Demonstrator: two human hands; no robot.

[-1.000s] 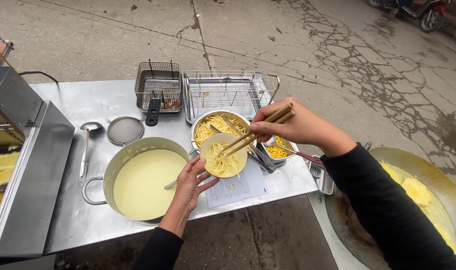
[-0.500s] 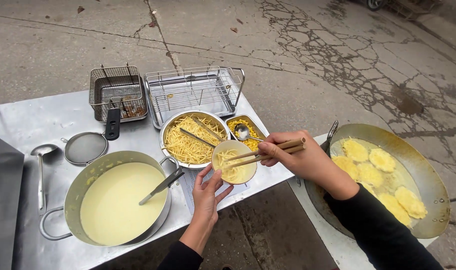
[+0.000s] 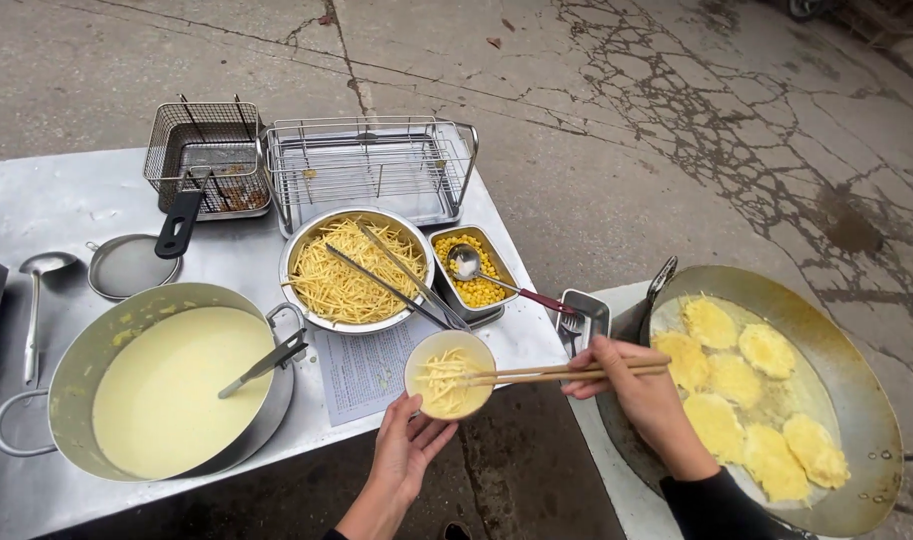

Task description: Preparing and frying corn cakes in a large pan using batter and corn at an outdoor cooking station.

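Since the frame a second back, my small bowl [image 3: 450,373] has come off the tabletop zone and now hangs past the table edge [image 3: 306,450], nearer the wok [image 3: 856,400]. My left hand [image 3: 408,452] cups it from below, fingers closed around its base. My right hand [image 3: 631,385] pinches a pair of chopsticks [image 3: 566,373], tips buried in the battered strips inside. The risk I see: the bowl sits over open ground, so a slack grip or a hard stir could tip the mix out. Both wrists angle inward, forearms low. Further off sit the batter pot [image 3: 166,385], the shredded-strip bowl [image 3: 356,270], the corn tray [image 3: 473,270], then the wire rack [image 3: 366,165] and fry basket [image 3: 206,155].
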